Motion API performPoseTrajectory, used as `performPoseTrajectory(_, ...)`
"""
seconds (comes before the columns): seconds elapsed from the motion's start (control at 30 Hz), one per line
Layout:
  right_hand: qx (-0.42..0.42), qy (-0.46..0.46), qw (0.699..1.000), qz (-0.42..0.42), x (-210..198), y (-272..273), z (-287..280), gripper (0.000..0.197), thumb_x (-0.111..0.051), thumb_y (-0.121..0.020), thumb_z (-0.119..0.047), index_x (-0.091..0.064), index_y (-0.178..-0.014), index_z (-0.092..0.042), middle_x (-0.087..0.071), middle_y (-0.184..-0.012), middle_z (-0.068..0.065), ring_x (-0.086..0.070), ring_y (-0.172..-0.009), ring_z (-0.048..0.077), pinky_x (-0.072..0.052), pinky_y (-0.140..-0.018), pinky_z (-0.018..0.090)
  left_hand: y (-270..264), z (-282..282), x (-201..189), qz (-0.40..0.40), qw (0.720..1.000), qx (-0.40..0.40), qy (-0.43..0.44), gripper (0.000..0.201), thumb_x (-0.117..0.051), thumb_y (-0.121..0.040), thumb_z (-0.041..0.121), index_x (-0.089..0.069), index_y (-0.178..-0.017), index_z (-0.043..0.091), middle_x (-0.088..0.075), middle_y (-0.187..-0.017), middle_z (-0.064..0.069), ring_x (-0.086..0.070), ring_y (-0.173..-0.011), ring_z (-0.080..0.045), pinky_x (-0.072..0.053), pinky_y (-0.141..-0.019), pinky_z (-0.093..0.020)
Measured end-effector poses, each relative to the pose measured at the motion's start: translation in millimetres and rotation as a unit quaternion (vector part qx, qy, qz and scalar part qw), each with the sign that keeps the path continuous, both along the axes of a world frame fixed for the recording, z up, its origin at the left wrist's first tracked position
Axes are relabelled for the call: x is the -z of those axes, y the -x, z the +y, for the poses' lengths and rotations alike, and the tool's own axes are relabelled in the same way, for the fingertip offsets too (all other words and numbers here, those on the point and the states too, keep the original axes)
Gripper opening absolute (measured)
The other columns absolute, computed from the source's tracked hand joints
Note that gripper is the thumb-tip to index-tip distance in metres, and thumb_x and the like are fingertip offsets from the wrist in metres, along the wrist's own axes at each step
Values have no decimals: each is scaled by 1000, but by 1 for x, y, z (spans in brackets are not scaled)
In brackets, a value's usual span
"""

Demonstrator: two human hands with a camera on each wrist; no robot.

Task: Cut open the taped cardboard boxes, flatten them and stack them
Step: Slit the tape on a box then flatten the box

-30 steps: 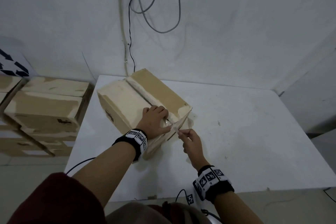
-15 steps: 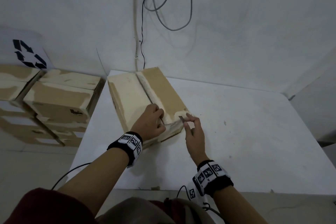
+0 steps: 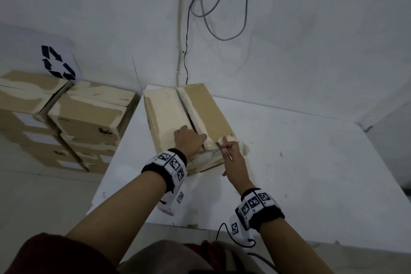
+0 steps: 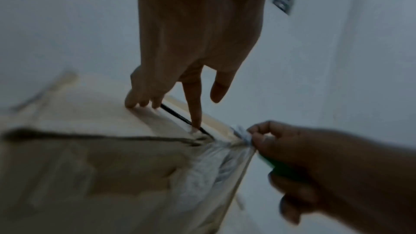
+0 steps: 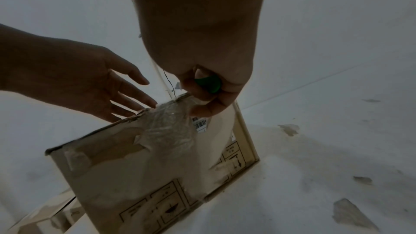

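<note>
Head view: cardboard box (image 3: 184,122) on white table (image 3: 300,162), at 11 o'clock. Left hand (image 3: 189,140) flat on top, fingers straight. Right hand (image 3: 233,153) grips cutter (image 3: 219,147).
Left wrist view: fingertip (image 4: 195,127) in cut seam; blade could nick it.
Right wrist view: only here, green handle (image 5: 208,82), crumpled tape (image 5: 171,127).

Matt brown cardboard box (image 3: 206,109) with torn, rough paper patches; crinkled glossy clear tape (image 5: 171,127); smooth white table (image 3: 311,162); green plastic-handled cutter (image 5: 208,82).
</note>
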State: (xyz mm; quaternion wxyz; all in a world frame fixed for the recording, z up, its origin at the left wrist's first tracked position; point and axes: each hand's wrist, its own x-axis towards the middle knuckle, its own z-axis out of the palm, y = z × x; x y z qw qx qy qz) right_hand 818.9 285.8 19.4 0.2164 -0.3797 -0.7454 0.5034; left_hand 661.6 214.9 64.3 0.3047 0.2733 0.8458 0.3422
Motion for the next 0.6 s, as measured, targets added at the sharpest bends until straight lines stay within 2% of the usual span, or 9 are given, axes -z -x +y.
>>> performPoseTrajectory(0.07,-9,-7,1000,6,-1,-1,-2,4,-44,-104,-26,-45,-101,-27,-54,-125,-18,-58,-91,14,-51,-54,30,1,2,6,-87,992,-80,-31,65,-61,-86,36,-41,-141,8,-29,-153,-12,-23,-142,-28,-23,-111,-35)
performPoseTrajectory(0.1,-11,-26,999,18,0,-1,-4,7,-47,-103,-27,-48,-99,-33,-50,-126,-25,-57,-91,10,-52,-62,32,1,2,8,-110,986,-115,-56,78,-64,-83,36,-30,-149,11,-28,-155,-11,-25,-141,-28,-26,-112,-37)
performPoseTrajectory(0.17,7,-90,995,37,2,-2,-10,14,-54,-100,-26,-53,-98,-40,-48,-121,-19,-53,-99,1,-48,-82,27,-2,0,17,-107,981,-140,-76,86,-69,-78,35,-28,-150,15,-31,-154,-7,-28,-140,-26,-28,-113,-37)
performPoseTrajectory(0.2,20,-110,993,48,3,-3,-13,14,-56,-99,-25,-55,-99,-39,-51,-116,-11,-52,-101,1,-47,-85,24,-4,-1,22,-95,982,-143,-75,84,-70,-77,36,-32,-149,16,-32,-154,-4,-28,-140,-24,-26,-113,-36)
performPoseTrajectory(0.23,23,-115,991,58,4,-4,-18,12,-56,-98,-23,-57,-100,-35,-54,-109,-6,-54,-96,3,-46,-81,22,-7,-2,26,-79,985,-138,-73,79,-70,-76,37,-40,-146,17,-31,-154,0,-26,-141,-22,-23,-114,-35)
performPoseTrajectory(0.33,-12,-95,994,49,2,-6,-29,9,-53,-98,-18,-59,-100,-24,-62,-87,-6,-55,-72,2,-40,-61,13,-11,-3,28,-49,990,-115,-69,53,-68,-80,39,-62,-128,17,-30,-155,7,-22,-142,-19,-17,-117,-36)
performPoseTrajectory(0.43,-24,-87,995,36,2,-5,-34,8,-55,-98,-15,-60,-100,-21,-61,-81,-7,-53,-69,1,-39,-58,12,-12,-5,23,-46,990,-105,-83,37,-71,-82,32,-69,-114,14,-33,-155,4,-24,-143,-21,-18,-117,-39)
performPoseTrajectory(0.5,-30,-83,996,30,3,-3,-33,6,-55,-98,-16,-59,-98,-19,-59,-78,-4,-50,-64,2,-38,-57,14,-10,-6,23,-50,989,-108,-93,29,-71,-81,33,-72,-106,19,-32,-155,7,-23,-143,-19,-17,-117,-38)
performPoseTrajectory(0.6,-41,-90,995,33,5,-1,-30,5,-53,-99,-16,-57,-96,-16,-58,-80,-2,-48,-66,3,-36,-59,16,-8,-4,28,-49,989,-105,-88,25,-70,-81,35,-74,-102,22,-32,-155,10,-24,-143,-18,-16,-117,-36)
